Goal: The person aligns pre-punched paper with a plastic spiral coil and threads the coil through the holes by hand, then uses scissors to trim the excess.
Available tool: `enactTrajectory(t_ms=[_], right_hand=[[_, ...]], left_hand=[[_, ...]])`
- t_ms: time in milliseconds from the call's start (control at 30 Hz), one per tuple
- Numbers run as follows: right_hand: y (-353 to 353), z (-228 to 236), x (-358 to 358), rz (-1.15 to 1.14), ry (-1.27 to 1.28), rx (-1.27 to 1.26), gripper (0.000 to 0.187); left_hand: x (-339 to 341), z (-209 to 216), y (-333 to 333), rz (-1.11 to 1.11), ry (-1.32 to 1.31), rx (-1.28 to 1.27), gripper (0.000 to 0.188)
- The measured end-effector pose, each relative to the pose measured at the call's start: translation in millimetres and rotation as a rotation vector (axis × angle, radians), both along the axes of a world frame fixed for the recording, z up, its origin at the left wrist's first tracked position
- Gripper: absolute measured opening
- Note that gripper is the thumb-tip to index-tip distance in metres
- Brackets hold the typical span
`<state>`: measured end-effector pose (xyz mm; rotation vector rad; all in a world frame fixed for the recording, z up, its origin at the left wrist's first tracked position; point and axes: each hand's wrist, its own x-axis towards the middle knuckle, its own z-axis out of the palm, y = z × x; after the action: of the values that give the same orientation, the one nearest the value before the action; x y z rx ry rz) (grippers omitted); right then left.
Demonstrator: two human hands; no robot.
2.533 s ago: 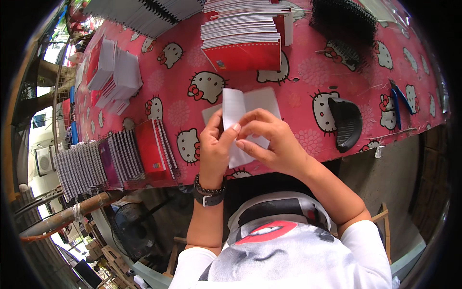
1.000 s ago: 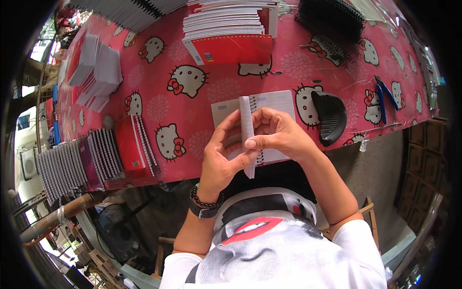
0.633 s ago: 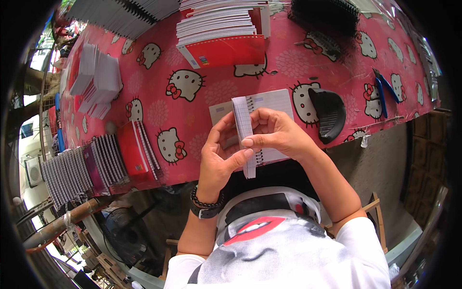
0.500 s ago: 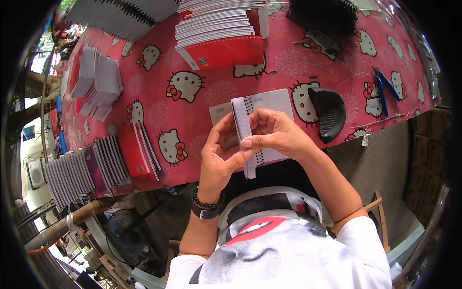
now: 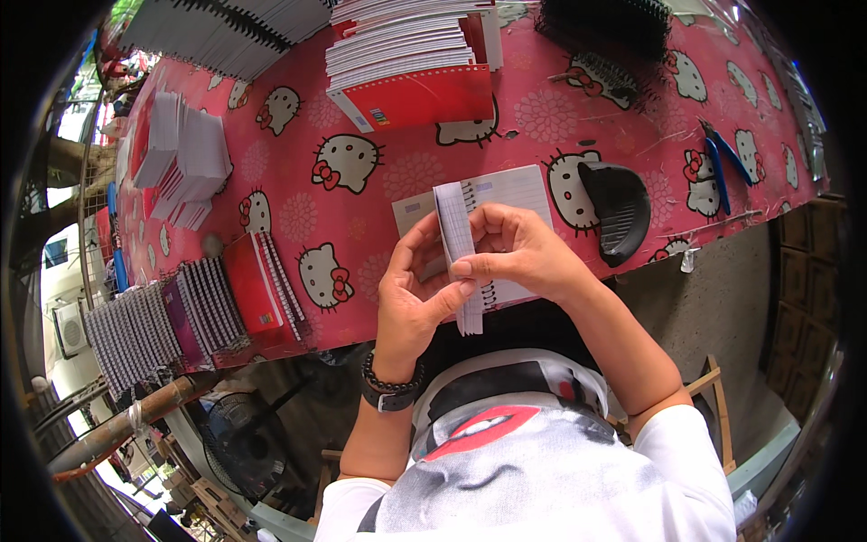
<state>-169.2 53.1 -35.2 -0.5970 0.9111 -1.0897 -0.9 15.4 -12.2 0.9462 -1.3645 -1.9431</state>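
A spiral notebook (image 5: 522,194) lies opened on the pink patterned table at its near edge, a block of its lined pages standing up along the black coil. From the left, my left hand (image 5: 414,294) grips this page block, its thumb against the page edges. My right hand (image 5: 515,248) holds the same block from the right, thumb laid across the edges and fingers curled behind the pages near the coil. The two thumb tips nearly meet. Both palms partly hide the notebook's cover and lower pages.
Right of the notebook lies a black curved comb-like tool (image 5: 621,215), with blue-handled pliers (image 5: 718,167) farther right. Red-covered page stacks (image 5: 411,95) stand at the back. Bound spiral notebooks (image 5: 135,334) line the left near edge, beside loose page stacks (image 5: 194,154). Black coils (image 5: 605,32) are heaped at back right.
Hands and notebook hold nearly the same pose. Only a slight shift of the whole view shows.
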Motion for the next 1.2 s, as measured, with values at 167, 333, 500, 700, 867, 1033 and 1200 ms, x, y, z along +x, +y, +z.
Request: enactTrajectory(t_ms=[167,333,500,700,867,1033,1200], right_hand=[[0.5,3.5,4.5,-0.026,0.087,-0.017,0.034],[0.8,0.0,6.2,-0.042,0.068,-0.003,0.035],[0.4,0.2,5.3,-0.038,0.076,0.008,0.035],[0.9,2.4,4.0,-0.032,0.068,0.0,0.035],[1.4,0.5,8.8,-0.113,0.056,-0.039,0.035],[1.6,-2.2,9.5,-0.119,0.061,-0.057,0.034],[1.9,-1.7,10.2,-0.129,0.082,-0.067,0.033]], left_hand=[[-3.0,3.1,2.0,0.029,-0.041,0.019,0.071],[-3.0,2.3,3.0,0.025,-0.022,0.013,0.071],[0.4,-0.1,0.1,-0.005,-0.007,0.002,0.073],[1.8,3.0,-0.7,-0.01,-0.004,0.057,0.071],[2.5,-0.2,-0.2,0.0,-0.005,0.023,0.07],[0.6,0.2,1.4,0.02,-0.02,0.011,0.07],[-1.2,1.2,2.7,0.038,-0.046,0.017,0.072]])
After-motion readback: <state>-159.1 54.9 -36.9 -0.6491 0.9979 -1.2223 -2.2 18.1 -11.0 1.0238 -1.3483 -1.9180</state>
